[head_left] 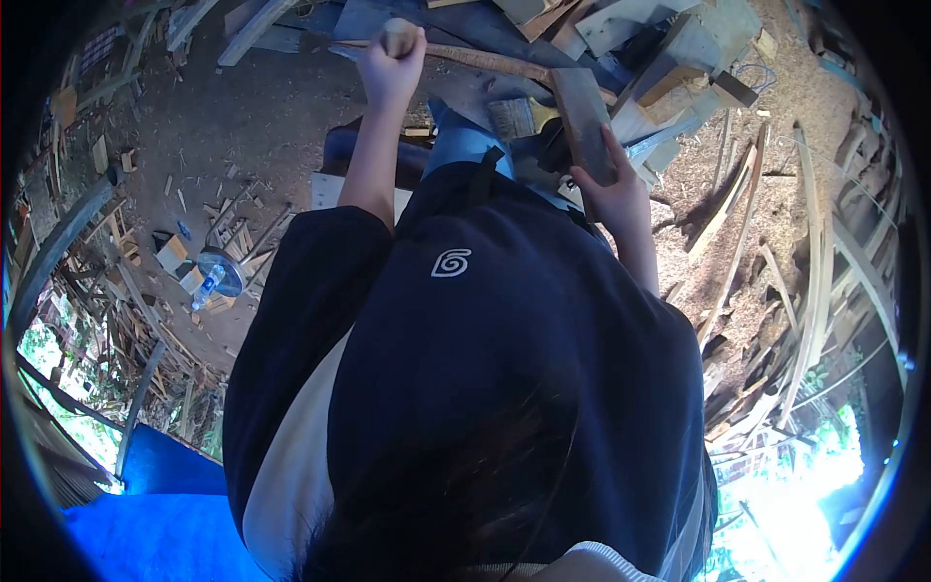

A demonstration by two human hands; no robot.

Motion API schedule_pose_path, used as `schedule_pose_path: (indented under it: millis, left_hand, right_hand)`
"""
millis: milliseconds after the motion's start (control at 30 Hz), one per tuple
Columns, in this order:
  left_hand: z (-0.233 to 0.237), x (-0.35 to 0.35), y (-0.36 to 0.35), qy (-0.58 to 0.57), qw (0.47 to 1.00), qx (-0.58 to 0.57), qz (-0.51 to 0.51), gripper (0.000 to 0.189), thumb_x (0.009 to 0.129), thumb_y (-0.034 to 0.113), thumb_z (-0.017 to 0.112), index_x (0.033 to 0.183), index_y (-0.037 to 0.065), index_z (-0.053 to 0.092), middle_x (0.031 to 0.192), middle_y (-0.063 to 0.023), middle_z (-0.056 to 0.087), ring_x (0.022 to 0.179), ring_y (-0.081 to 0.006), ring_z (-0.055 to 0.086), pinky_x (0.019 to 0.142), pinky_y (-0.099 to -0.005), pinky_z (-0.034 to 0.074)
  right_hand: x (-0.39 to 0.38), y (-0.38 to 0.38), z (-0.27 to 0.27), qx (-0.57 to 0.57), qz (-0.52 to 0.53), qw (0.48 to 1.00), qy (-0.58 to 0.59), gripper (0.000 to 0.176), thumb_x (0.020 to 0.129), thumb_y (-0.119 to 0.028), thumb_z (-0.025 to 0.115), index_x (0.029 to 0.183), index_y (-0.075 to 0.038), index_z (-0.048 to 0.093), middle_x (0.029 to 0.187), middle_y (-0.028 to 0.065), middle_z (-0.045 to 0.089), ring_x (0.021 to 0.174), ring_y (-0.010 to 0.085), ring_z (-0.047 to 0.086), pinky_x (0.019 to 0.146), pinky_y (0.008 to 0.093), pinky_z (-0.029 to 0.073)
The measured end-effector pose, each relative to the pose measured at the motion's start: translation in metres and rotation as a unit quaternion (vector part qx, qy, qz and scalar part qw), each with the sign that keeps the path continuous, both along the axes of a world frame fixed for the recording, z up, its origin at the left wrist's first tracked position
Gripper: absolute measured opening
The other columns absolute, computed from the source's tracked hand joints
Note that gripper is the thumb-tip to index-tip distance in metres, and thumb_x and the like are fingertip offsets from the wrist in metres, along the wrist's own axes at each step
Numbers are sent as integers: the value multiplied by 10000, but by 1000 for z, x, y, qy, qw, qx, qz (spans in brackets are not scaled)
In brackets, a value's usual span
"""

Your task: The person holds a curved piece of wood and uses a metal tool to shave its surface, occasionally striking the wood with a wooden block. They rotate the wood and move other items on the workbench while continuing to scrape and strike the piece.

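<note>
My left hand (393, 73) is closed in a fist, held out at the upper left. From its top shows the blunt, rounded end of a brownish wooden piece (397, 37); the rest of that piece is hidden by my fingers. To the right, my right hand (618, 189) grips the near end of a flat wooden block (582, 121), thumb on one side and fingers along the other edge. A long narrow wooden strip (490, 61) runs between my left hand and the block's far end. Below the strip lies a brush-like thing (512, 118) with a pale end.
Stacked boards and offcuts (669, 58) lie ahead on the right. Long wood strips (815, 252) and shavings cover the ground at right. On the left are a plastic bottle (207, 288), a round dark disc (228, 274) and scattered scraps. A blue sheet (165, 529) lies at lower left.
</note>
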State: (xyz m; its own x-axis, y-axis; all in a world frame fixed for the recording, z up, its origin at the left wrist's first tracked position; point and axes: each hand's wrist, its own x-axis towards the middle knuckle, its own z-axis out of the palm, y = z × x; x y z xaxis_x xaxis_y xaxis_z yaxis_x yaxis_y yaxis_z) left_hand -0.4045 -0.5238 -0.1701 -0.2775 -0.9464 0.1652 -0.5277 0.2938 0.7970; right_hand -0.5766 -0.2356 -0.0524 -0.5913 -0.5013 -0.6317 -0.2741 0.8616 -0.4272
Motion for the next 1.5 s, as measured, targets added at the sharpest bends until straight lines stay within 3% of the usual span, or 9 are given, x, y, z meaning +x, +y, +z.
schedule_pose_path:
  millis: [67, 133, 367, 700, 767, 967, 1100, 1367, 1500]
  left_hand:
    - [-4, 4, -2, 58, 997, 42, 20, 219, 843, 216, 758, 826, 18, 664, 650, -100, 643, 605, -237, 669, 560, -351, 507]
    - [29, 0, 3, 352, 915, 194, 33, 203, 879, 121, 713, 830, 17, 546, 613, -46, 546, 490, -139, 513, 476, -301, 429]
    - [40, -21, 0, 551, 818, 155, 65, 159, 904, 49, 654, 931, 54, 497, 620, -27, 535, 503, -97, 502, 470, -271, 409]
    - [16, -40, -9, 490, 861, 134, 36, 149, 909, 43, 611, 850, 40, 474, 570, -36, 486, 481, -133, 498, 484, -328, 437]
    - [18, -45, -8, 474, 879, 54, -2, 381, 957, 20, 588, 688, 84, 327, 590, 11, 423, 459, -115, 404, 460, -304, 378]
    - [23, -48, 3, 279, 960, 2, -22, 310, 972, 11, 565, 712, 75, 409, 582, -5, 462, 490, -100, 474, 462, -279, 397]
    - [27, -53, 11, 324, 945, 32, -8, 320, 963, 14, 582, 706, 78, 403, 578, 4, 444, 499, -99, 491, 477, -258, 394]
    - [14, -47, 18, 219, 965, -116, -88, 333, 948, 17, 618, 731, 86, 375, 594, 34, 271, 483, -79, 243, 470, -246, 274]
    - [-13, -34, 23, 252, 965, -2, -70, 216, 935, 118, 677, 812, 41, 517, 671, -41, 464, 548, -142, 469, 545, -288, 424]
  right_hand:
    - [-1, -10, 1, 0, 22, 1000, 5, 840, 742, -477, 750, 1491, -373, 382, 1173, 206, 678, 1071, 367, 666, 895, 443, 537]
    - [-2, -18, 1, 37, 80, 996, 4, 834, 739, -496, 734, 1487, -395, 380, 1131, 193, 694, 1033, 366, 677, 864, 445, 545]
    - [-3, -23, -17, 71, 98, 992, 21, 853, 720, -511, 731, 1487, -417, 371, 1086, 174, 710, 1027, 361, 678, 871, 446, 537]
    - [-11, -28, -21, 66, 77, 995, 1, 853, 717, -503, 730, 1488, -411, 378, 1097, 176, 707, 1036, 354, 679, 877, 438, 532]
    - [-10, -28, -21, 66, 72, 995, -4, 855, 717, -503, 731, 1489, -409, 377, 1094, 177, 707, 1032, 352, 681, 873, 437, 533]
    - [-5, -27, -20, 66, 69, 995, -6, 862, 716, -501, 735, 1492, -410, 371, 1076, 171, 712, 1009, 347, 689, 856, 435, 539]
    - [-3, -29, -16, 79, 61, 995, -20, 865, 717, -507, 736, 1493, -412, 366, 1058, 172, 715, 1004, 346, 690, 851, 436, 542]
    - [3, -27, -15, 87, 64, 994, -6, 867, 731, -522, 724, 1504, -402, 348, 1066, 199, 708, 1020, 363, 682, 853, 434, 543]
    - [8, -23, -13, 6, 33, 999, -2, 846, 729, -481, 745, 1490, -362, 396, 1079, 206, 706, 1017, 361, 685, 866, 437, 541]
